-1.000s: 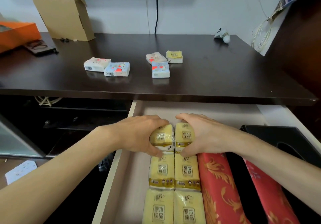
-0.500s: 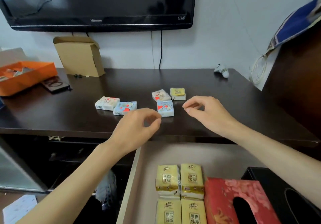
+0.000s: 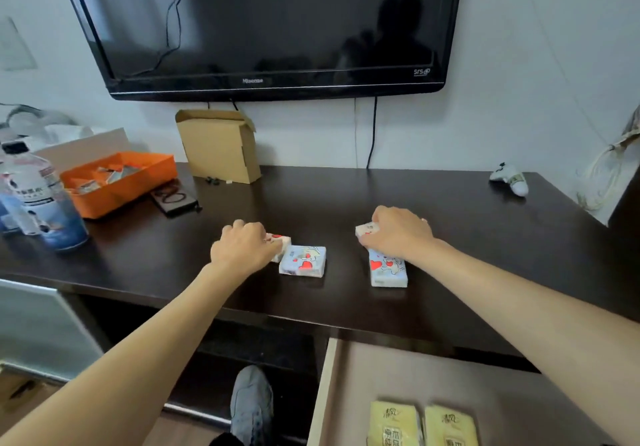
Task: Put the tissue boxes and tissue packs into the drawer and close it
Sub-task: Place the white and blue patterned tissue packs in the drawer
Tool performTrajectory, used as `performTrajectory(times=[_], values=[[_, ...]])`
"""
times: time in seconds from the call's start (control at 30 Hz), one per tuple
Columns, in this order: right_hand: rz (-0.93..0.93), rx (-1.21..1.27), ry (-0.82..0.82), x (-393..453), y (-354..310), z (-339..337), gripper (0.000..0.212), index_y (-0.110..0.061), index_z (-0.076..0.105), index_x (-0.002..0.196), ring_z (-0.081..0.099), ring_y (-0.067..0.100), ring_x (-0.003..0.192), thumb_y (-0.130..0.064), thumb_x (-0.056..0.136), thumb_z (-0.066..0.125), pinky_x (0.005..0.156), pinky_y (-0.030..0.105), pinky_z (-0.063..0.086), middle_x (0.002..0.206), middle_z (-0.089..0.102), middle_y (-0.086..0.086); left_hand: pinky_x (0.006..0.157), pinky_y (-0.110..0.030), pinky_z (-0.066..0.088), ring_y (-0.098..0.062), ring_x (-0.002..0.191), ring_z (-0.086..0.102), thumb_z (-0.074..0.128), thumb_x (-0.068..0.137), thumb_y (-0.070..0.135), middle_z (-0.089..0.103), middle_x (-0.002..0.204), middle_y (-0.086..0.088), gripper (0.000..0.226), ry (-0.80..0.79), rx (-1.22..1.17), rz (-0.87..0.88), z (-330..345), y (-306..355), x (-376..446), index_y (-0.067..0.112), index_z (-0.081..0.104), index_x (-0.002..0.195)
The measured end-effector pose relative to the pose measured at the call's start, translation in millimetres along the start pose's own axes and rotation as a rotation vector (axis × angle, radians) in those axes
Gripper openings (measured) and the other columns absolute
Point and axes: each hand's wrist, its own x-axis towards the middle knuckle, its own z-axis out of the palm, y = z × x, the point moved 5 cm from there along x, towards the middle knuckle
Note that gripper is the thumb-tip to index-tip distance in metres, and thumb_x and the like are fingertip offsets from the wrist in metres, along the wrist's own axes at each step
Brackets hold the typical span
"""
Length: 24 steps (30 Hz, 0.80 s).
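On the dark table (image 3: 346, 210) my left hand (image 3: 242, 250) is closed over a white tissue pack (image 3: 281, 242), mostly hidden beneath it. A blue pack with red hearts (image 3: 303, 260) lies just to its right. My right hand (image 3: 398, 234) grips a white pack (image 3: 366, 230) at its far end; whatever else lies under the palm is hidden. A second blue pack with hearts (image 3: 387, 270) lies against that hand's near side. Below, the open drawer (image 3: 322, 393) shows two yellow packs (image 3: 394, 423) at the bottom edge.
A wall TV (image 3: 270, 30) hangs above the table. A cardboard box (image 3: 218, 146) stands at the back, an orange tray (image 3: 117, 182) and a water bottle (image 3: 41, 203) at the left, a small toy (image 3: 510, 179) at the back right. My shoe (image 3: 251, 407) is on the floor.
Both hands let go of the yellow packs in the drawer, rose to the table top, and closed on white packs there. The view tilted upward.
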Motion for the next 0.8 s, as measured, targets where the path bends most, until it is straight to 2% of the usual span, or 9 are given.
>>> performTrajectory(times=[0.1,0.17,0.27,0.33,0.43,0.5,0.57,0.67,0.8], values=[[0.047,-0.058,-0.034,10.7,-1.9,11.7,0.042,-0.019,0.059,0.118,0.059,0.024,0.102,-0.043,0.085,0.069,0.062,0.033,0.038,0.106,0.067,0.003,0.071,-0.034,0.047,-0.020,0.090,0.060,0.060,0.077,0.070,0.066,0.100,0.003,0.051,-0.072,-0.072,-0.029,4.7,-6.3,11.3,0.027,0.066,0.103],[0.058,-0.057,-0.003,13.0,-2.6,13.8,0.043,-0.020,0.059,0.121,0.060,0.023,0.105,-0.042,0.085,0.071,0.059,0.032,0.037,0.107,0.069,0.003,0.070,-0.034,0.049,-0.020,0.088,0.062,0.062,0.072,0.075,0.064,0.093,0.005,0.055,-0.091,-0.069,-0.016,4.6,-4.3,14.8,0.028,0.062,0.099],[0.021,0.002,0.115,7.3,-7.1,8.6,0.051,-0.022,0.058,0.130,0.059,0.024,0.112,-0.037,0.084,0.076,0.070,0.035,0.048,0.120,0.067,0.004,0.074,-0.036,0.049,-0.025,0.097,0.063,0.070,0.072,0.065,0.067,0.108,0.000,0.053,-0.067,-0.084,-0.027,2.1,-4.3,13.5,0.027,0.063,0.108],[-0.012,0.098,0.223,-2.6,-8.0,-0.5,0.057,-0.022,0.056,0.135,0.057,0.023,0.117,-0.033,0.083,0.079,0.075,0.036,0.049,0.128,0.064,0.003,0.073,-0.034,0.044,-0.026,0.105,0.062,0.074,0.072,0.054,0.067,0.119,-0.001,0.055,0.014,-0.137,-0.002,-5.8,-5.7,7.6,0.027,0.062,0.119],[-0.044,0.243,0.308,-21.9,-2.1,-16.2,0.056,-0.025,0.056,0.135,0.056,0.022,0.118,-0.033,0.083,0.077,0.075,0.036,0.045,0.130,0.062,-0.001,0.079,-0.038,0.051,-0.024,0.113,0.060,0.079,0.072,0.043,0.063,0.128,-0.002,0.067,0.155,-0.271,0.128,-22.6,0.0,-9.2,0.027,0.054,0.131],[-0.056,0.275,0.311,-38.0,6.9,-24.4,0.056,-0.026,0.056,0.135,0.057,0.020,0.117,-0.036,0.084,0.078,0.074,0.036,0.045,0.131,0.062,-0.002,0.086,-0.041,0.055,-0.020,0.117,0.058,0.082,0.073,0.041,0.061,0.129,0.001,0.073,0.181,-0.381,0.244,-31.6,11.4,-28.7,0.028,0.049,0.137],[-0.060,0.280,0.299,-58.7,19.7,-31.6,0.056,-0.028,0.055,0.135,0.058,0.018,0.116,-0.038,0.085,0.079,0.075,0.037,0.050,0.132,0.061,-0.004,0.089,-0.036,0.054,-0.012,0.117,0.055,0.084,0.073,0.040,0.059,0.127,0.006,0.077,0.166,-0.489,0.357,-35.9,27.9,-53.6,0.028,0.048,0.139],[-0.053,0.252,0.260,-94.3,45.6,-39.2,0.054,-0.032,0.054,0.131,0.060,0.017,0.109,-0.043,0.082,0.076,0.079,0.043,0.053,0.129,0.058,-0.007,0.088,-0.022,0.051,-0.001,0.115,0.052,0.086,0.071,0.038,0.055,0.125,0.017,0.082,0.039,-0.656,0.463,-28.1,58.4,-94.3,0.032,0.045,0.141],[0.003,0.102,0.223,-135.1,85.0,-40.2,0.061,-0.034,0.051,0.134,0.059,0.019,0.103,-0.053,0.078,0.070,0.071,0.038,0.044,0.130,0.051,-0.007,0.094,-0.021,0.045,0.002,0.120,0.049,0.083,0.072,0.040,0.055,0.130,0.018,0.088,-0.139,-0.630,0.616,-0.3,109.3,-134.8,0.037,0.036,0.147]])
